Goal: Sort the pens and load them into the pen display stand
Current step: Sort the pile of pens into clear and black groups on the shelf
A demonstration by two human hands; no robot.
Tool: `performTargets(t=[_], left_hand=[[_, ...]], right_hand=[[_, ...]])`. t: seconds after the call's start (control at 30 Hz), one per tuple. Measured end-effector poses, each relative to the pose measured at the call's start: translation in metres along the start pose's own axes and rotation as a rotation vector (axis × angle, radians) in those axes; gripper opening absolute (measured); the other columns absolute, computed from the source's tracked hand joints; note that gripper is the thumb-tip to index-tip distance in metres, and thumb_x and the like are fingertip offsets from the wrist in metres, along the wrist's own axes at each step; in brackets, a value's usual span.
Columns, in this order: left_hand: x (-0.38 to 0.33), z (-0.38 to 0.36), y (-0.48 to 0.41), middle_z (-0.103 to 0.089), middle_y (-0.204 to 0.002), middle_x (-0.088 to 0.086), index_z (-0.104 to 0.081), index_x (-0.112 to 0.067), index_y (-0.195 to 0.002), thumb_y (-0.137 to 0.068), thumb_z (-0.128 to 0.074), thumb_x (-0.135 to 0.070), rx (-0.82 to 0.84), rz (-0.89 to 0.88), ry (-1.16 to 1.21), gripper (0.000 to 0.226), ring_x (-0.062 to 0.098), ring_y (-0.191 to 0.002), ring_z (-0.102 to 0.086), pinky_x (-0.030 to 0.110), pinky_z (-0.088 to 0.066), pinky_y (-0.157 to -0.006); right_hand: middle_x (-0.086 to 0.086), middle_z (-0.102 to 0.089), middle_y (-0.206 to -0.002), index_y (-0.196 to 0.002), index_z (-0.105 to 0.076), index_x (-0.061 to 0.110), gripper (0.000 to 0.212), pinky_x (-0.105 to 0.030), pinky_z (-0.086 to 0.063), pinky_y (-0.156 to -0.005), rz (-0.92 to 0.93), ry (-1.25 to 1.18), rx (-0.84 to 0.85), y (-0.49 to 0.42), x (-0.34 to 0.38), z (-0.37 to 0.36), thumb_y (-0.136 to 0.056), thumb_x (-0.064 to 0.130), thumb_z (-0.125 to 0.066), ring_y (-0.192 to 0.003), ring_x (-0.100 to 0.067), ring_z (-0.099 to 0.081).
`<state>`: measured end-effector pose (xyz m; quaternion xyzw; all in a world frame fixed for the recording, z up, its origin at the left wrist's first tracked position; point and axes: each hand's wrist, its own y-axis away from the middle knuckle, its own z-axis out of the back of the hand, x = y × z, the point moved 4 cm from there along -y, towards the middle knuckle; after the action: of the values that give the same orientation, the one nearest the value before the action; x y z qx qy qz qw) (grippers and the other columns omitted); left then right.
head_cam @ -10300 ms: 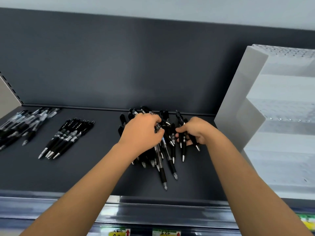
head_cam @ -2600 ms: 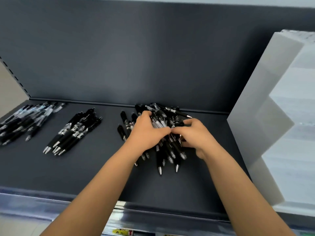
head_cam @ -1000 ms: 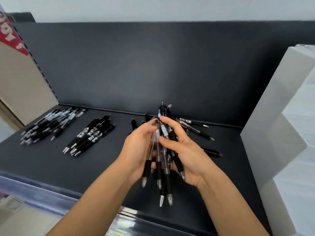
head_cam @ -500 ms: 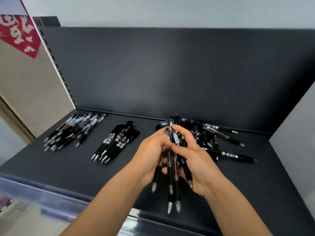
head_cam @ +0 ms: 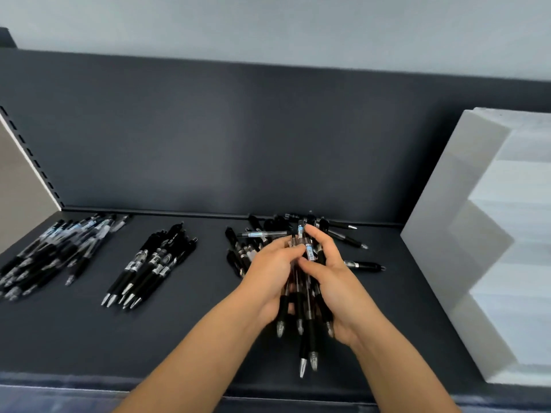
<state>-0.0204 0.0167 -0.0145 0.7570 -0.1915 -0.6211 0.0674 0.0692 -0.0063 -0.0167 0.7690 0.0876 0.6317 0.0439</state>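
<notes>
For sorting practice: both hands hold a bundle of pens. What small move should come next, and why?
The left hand and right hand should probably carry the bundle to the far-left pens: its clear barrels and blue labels seem to match those, not the black pens.

The bundle of pens [head_cam: 310,338] I hold is black at the grips, smoky clear along the barrels and silver at the tips, with one pale blue label [head_cam: 310,252]. The middle row of pens [head_cam: 149,263] is black with white printed bands and silver tips. The far-left heap [head_cam: 59,248] shows clear barrels and pale blue labels. The shelf [head_cam: 179,338] and back panel [head_cam: 238,144] are charcoal, the pen display stand [head_cam: 447,219] white.
</notes>
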Motion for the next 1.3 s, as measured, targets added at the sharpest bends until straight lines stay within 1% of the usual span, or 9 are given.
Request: performTargets(t=[0.2, 0.37, 0.53, 0.63, 0.87, 1.03, 1.13, 1.2, 1.3], left_hand=[[0.005, -0.007, -0.006, -0.071, -0.108, 0.004, -0.066, -0.024, -0.113, -0.094, -0.058, -0.019, -0.023, -0.048, 0.033, 0.022, 0.021, -0.102, -0.066, 0.035, -0.054, -0.076], [-0.006, -0.015, -0.003, -0.066, -0.119, -0.007, -0.060, -0.031, -0.122, -0.097, -0.053, -0.026, -0.006, -0.226, -0.014, 0.026, 0.011, -0.116, -0.059, 0.035, -0.048, -0.100], [-0.027, 0.000, 0.004, -0.067, -0.118, -0.010, -0.062, -0.036, -0.119, -0.099, -0.046, -0.038, -0.040, -0.280, -0.067, 0.025, 0.005, -0.108, -0.061, 0.035, -0.050, -0.097], [-0.037, 0.027, 0.008, -0.069, -0.107, 0.002, -0.064, -0.026, -0.120, -0.097, -0.037, -0.036, 0.048, -0.158, 0.023, 0.037, 0.015, -0.081, -0.062, 0.028, -0.052, -0.058], [-0.057, 0.150, 0.024, -0.054, -0.095, 0.016, -0.054, -0.013, -0.128, -0.081, -0.032, 0.022, 0.273, -0.149, 0.016, 0.062, 0.017, -0.066, -0.049, 0.028, -0.047, -0.052], [-0.068, 0.245, 0.026, -0.058, -0.077, 0.008, -0.026, -0.029, -0.148, -0.092, -0.045, 0.012, 0.216, -0.067, -0.121, 0.071, 0.016, -0.064, -0.059, 0.031, -0.054, -0.054], [-0.080, 0.297, 0.028, -0.071, -0.099, 0.003, -0.017, -0.037, -0.147, -0.096, -0.052, -0.008, 0.157, -0.062, -0.392, 0.068, 0.020, -0.057, -0.066, 0.024, -0.046, -0.037], [-0.090, 0.322, 0.028, -0.073, -0.101, 0.006, -0.032, -0.021, -0.140, -0.098, -0.050, -0.015, 0.115, -0.102, -0.467, 0.046, 0.012, -0.034, -0.044, 0.017, -0.030, -0.030], [-0.098, 0.354, 0.023, -0.067, -0.062, 0.004, -0.061, 0.000, -0.103, -0.098, -0.041, -0.014, -0.068, -0.165, -0.472, 0.025, 0.012, -0.031, -0.026, 0.018, -0.024, -0.034]], right_hand=[[0.021, -0.068, -0.096, -0.119, -0.049, 0.056, 0.045, -0.021, -0.055, -0.062, 0.077, 0.087, -0.021, 0.002, 0.001, 0.010, -0.100, 0.016, -0.044, -0.084, 0.001, -0.068], [0.019, -0.054, -0.132, -0.124, -0.045, 0.056, 0.053, -0.030, -0.046, -0.101, 0.229, 0.156, 0.028, 0.002, 0.017, 0.011, -0.099, 0.010, -0.045, -0.119, 0.000, -0.053], [0.003, -0.064, -0.122, -0.126, -0.048, 0.049, 0.052, -0.032, -0.058, -0.076, 0.204, 0.030, 0.181, -0.009, 0.031, -0.006, -0.096, 0.007, -0.052, -0.099, -0.010, -0.068], [-0.010, -0.065, -0.115, -0.122, -0.054, 0.047, 0.050, -0.037, -0.057, -0.057, 0.078, -0.113, 0.254, -0.020, 0.027, -0.033, -0.094, 0.004, -0.054, -0.079, -0.023, -0.071], [-0.017, -0.065, -0.101, -0.122, -0.053, 0.045, 0.055, -0.038, -0.057, -0.056, 0.049, -0.139, 0.266, -0.046, 0.003, -0.127, -0.092, 0.000, -0.056, -0.071, -0.024, -0.064], [-0.010, -0.069, -0.097, -0.117, -0.055, 0.050, 0.053, -0.039, -0.058, -0.060, 0.036, -0.090, 0.236, -0.066, -0.019, -0.209, -0.092, 0.004, -0.058, -0.069, -0.022, -0.067], [-0.010, -0.066, -0.111, -0.116, -0.054, 0.055, 0.053, -0.038, -0.057, -0.063, 0.060, -0.048, 0.196, -0.074, -0.026, -0.243, -0.092, 0.008, -0.060, -0.076, -0.020, -0.067], [-0.012, -0.061, -0.119, -0.117, -0.053, 0.055, 0.053, -0.036, -0.056, -0.060, 0.070, -0.040, 0.163, -0.076, -0.029, -0.257, -0.092, 0.009, -0.060, -0.076, -0.020, -0.065], [-0.006, -0.042, -0.143, -0.116, -0.052, 0.060, 0.056, -0.035, -0.056, -0.059, 0.102, 0.047, 0.137, -0.077, -0.031, -0.274, -0.093, 0.009, -0.058, -0.075, -0.019, -0.064]])
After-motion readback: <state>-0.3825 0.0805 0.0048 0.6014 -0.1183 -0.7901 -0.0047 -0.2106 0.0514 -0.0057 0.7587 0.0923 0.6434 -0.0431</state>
